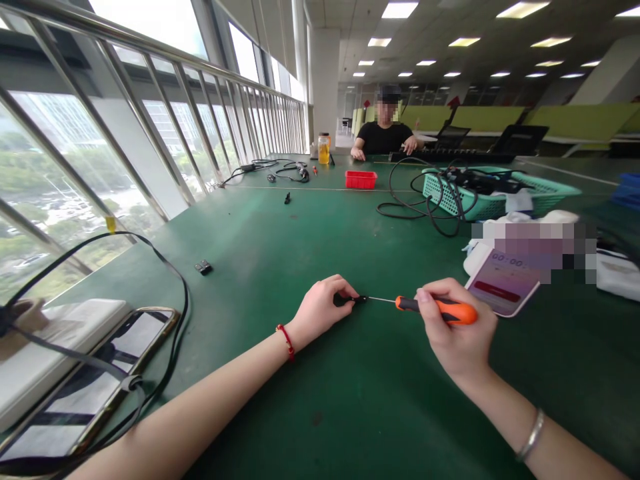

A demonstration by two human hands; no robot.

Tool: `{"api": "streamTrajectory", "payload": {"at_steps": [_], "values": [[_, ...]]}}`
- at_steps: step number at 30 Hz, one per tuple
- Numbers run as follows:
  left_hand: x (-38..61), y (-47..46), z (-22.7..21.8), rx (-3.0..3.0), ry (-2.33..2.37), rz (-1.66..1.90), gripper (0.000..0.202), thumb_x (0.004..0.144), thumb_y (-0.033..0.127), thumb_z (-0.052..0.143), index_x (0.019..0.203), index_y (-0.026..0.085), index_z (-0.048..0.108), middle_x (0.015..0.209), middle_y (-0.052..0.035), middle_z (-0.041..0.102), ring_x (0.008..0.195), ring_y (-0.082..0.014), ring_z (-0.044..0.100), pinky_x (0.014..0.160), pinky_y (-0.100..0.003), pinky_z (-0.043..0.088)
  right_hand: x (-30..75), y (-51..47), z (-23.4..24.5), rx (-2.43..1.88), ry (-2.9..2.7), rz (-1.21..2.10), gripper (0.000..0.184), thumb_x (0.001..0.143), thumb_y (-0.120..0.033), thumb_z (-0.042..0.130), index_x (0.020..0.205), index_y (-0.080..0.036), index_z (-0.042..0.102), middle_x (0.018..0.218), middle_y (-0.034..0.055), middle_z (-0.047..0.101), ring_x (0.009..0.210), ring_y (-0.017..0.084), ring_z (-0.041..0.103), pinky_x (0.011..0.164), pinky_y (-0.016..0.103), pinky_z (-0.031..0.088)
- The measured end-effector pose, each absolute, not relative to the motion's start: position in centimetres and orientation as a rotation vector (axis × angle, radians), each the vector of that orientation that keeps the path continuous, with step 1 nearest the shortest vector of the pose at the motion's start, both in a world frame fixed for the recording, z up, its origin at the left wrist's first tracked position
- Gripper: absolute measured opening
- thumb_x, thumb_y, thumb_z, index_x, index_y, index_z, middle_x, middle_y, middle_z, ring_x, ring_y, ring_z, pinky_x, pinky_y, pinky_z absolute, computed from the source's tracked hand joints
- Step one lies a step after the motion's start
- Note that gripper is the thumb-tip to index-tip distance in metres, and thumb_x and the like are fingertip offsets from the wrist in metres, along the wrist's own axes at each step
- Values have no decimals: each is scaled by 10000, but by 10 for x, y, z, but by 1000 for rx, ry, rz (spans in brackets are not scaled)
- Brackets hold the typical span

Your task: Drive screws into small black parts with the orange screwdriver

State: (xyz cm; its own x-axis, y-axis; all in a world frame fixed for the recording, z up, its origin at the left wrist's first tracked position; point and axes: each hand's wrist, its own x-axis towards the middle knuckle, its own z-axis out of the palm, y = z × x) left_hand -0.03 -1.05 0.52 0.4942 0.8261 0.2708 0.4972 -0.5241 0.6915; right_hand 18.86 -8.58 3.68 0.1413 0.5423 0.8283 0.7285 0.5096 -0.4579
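My right hand (pixel 457 330) is closed around the orange and black handle of a screwdriver (pixel 457 312). Its thin metal shaft points left and its tip meets a small black part (pixel 361 299). My left hand (pixel 325 303) pinches that part between thumb and fingertips, low over the green table (pixel 270 393). The fingers cover much of the part, so its exact kind cannot be made out. A red bracelet circles my left wrist, and a silver bangle my right.
A phone (pixel 505 280) leans beside my right hand, near a teal basket (pixel 540 190) of cables. A red bin (pixel 361 179) and a jar (pixel 324 149) stand farther back. Small black pieces (pixel 203 267) lie left. Another phone (pixel 95 393) and a white power bank (pixel 65 347) lie near left. A person sits opposite.
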Motion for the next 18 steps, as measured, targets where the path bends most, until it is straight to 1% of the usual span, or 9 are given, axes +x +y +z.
{"api": "streamTrajectory", "payload": {"at_steps": [7,18], "values": [[-2,-9,4,2184,1071,810,144,740,129,565,821,172,677,868,-26,652,792,-139,612,738,-248,496,188,-83,36,-1155,-1554,-162,205,827,-259,558,637,-187,537,508,-35,560,419,85,492,419,194,368],[-1,-8,4,2180,1062,815,125,735,131,577,804,168,674,862,-27,648,793,-137,608,748,-249,496,190,-85,34,-1124,-1579,-178,183,820,-242,557,645,-192,537,501,-45,534,409,77,462,415,202,348]]}}
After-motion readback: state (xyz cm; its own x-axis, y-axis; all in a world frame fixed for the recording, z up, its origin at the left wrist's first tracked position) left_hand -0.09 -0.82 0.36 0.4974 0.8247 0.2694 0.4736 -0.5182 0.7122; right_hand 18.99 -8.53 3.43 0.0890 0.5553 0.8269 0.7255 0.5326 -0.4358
